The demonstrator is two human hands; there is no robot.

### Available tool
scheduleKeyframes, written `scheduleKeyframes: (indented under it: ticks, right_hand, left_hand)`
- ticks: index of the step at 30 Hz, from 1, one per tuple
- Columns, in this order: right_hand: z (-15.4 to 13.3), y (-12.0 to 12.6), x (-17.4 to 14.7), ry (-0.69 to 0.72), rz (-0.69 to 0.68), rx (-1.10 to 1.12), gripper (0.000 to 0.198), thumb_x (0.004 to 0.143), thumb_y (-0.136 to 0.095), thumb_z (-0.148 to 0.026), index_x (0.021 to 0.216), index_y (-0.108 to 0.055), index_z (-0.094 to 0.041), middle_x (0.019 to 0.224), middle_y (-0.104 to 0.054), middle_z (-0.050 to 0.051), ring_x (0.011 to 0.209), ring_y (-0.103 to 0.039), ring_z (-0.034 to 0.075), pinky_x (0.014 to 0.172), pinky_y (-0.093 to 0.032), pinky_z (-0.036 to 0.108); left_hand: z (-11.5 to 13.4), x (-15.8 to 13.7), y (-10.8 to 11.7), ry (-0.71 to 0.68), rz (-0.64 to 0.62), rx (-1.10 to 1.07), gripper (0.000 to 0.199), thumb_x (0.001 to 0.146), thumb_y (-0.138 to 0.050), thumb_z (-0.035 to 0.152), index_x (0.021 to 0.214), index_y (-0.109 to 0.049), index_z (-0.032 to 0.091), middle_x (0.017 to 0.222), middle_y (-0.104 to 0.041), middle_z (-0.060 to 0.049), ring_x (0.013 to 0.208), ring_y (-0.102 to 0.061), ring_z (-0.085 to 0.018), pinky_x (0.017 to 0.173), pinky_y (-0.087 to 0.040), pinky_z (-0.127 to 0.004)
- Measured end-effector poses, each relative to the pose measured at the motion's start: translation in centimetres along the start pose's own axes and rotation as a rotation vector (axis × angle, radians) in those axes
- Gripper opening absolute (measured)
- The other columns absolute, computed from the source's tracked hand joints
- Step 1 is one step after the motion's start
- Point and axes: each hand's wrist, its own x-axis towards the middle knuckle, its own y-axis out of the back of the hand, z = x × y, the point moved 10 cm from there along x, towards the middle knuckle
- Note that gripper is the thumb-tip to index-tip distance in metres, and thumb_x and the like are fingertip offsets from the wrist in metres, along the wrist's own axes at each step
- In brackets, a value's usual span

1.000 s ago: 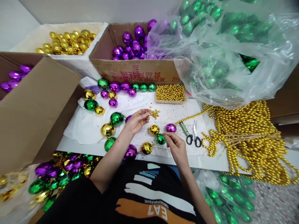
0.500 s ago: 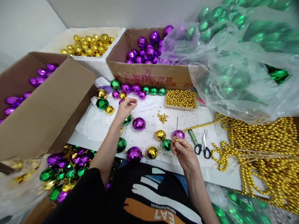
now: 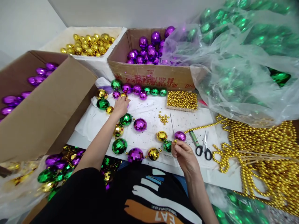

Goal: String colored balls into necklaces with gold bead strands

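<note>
My left hand [image 3: 121, 106] reaches over the far-left group of balls, fingers apart, at a shiny gold ball [image 3: 124, 95]. Its fingertips partly cover that ball; whether they touch it is hard to see. My right hand [image 3: 184, 152] pinches a long thin needle [image 3: 172, 126] that points up, with a small gold bead [image 3: 175, 141] low on it at the fingertips. Just beside that hand lie a green faceted ball [image 3: 167, 146] and a purple ball [image 3: 180, 136]. A strung row with a gold ball [image 3: 153, 153] and a larger purple ball [image 3: 135, 154] runs along the near edge.
A clear box of gold beads [image 3: 182, 100] stands behind loose beads [image 3: 163, 118]. Scissors [image 3: 205, 147] and a green lighter [image 3: 194, 138] lie right, near heaped gold bead strands [image 3: 263, 149]. Cardboard boxes [image 3: 149, 73] and a bag of green balls [image 3: 233, 77] surround the cloth.
My left hand has moved left and a little away from me, onto the gold ball. My right hand stays in place, while the needle now leans left.
</note>
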Motion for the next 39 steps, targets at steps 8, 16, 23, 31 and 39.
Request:
scheduleKeyframes:
  ticks: [8, 16, 23, 31, 39]
  right_hand:
    - [0.9, -0.6, 0.4, -0.035, -0.032, 0.011, 0.019, 0.066, -0.085, -0.030, 0.080, -0.073, -0.024, 0.081, -0.069, 0.000, 0.051, -0.044, 0.007, 0.048, -0.029, 0.024]
    - [-0.1, 0.1, 0.1, -0.016, -0.006, 0.015, 0.022, 0.067, -0.085, -0.034, 0.084, -0.075, -0.023, 0.077, -0.068, 0.001, 0.050, -0.044, 0.006, 0.049, -0.029, 0.025]
    - [-0.3, 2.9, 0.0, -0.003, 0.095, -0.043, 0.025, 0.065, -0.085, -0.037, 0.081, -0.075, -0.020, 0.072, -0.067, 0.001, 0.048, -0.043, 0.006, 0.047, -0.028, 0.024]
    - [-1.9, -0.3, 1.4, 0.098, 0.056, -0.214, 0.023, 0.069, -0.080, -0.038, 0.082, -0.076, -0.021, 0.087, -0.072, 0.004, 0.049, -0.041, 0.006, 0.047, -0.032, 0.024]
    - [-1.9, -0.2, -0.6, 0.132, 0.092, -0.259, 0.018, 0.073, -0.076, -0.036, 0.085, -0.076, -0.023, 0.087, -0.072, 0.003, 0.049, -0.039, 0.005, 0.049, -0.031, 0.024]
  left_hand:
    - [7.0, 3.4, 2.4, -0.148, 0.084, -0.078, 0.037, 0.092, -0.045, 0.016, 0.126, -0.060, 0.015, 0.133, -0.053, -0.014, 0.124, -0.043, -0.028, 0.105, -0.036, -0.040]
    - [15.2, 10.9, 1.1, -0.152, 0.096, -0.152, 0.043, 0.085, -0.055, 0.010, 0.128, -0.055, 0.014, 0.132, -0.053, -0.019, 0.125, -0.047, -0.033, 0.101, -0.038, -0.044]
    - [11.0, 9.4, 0.7, 0.100, 0.039, -0.958, 0.031, 0.083, -0.067, 0.034, 0.105, -0.059, 0.014, 0.109, -0.064, -0.016, 0.095, -0.063, -0.026, 0.081, -0.049, -0.036]
    - [13.3, -1.2, -0.8, 0.173, -0.388, -2.197, 0.021, 0.091, -0.055, 0.034, 0.098, -0.063, 0.016, 0.090, -0.069, -0.009, 0.079, -0.068, -0.018, 0.061, -0.051, -0.023]
    - [15.1, -4.6, -1.9, 0.192, -0.321, -2.298, 0.018, 0.076, -0.073, 0.023, 0.088, -0.063, 0.014, 0.079, -0.068, -0.005, 0.061, -0.062, -0.012, 0.052, -0.047, -0.019]
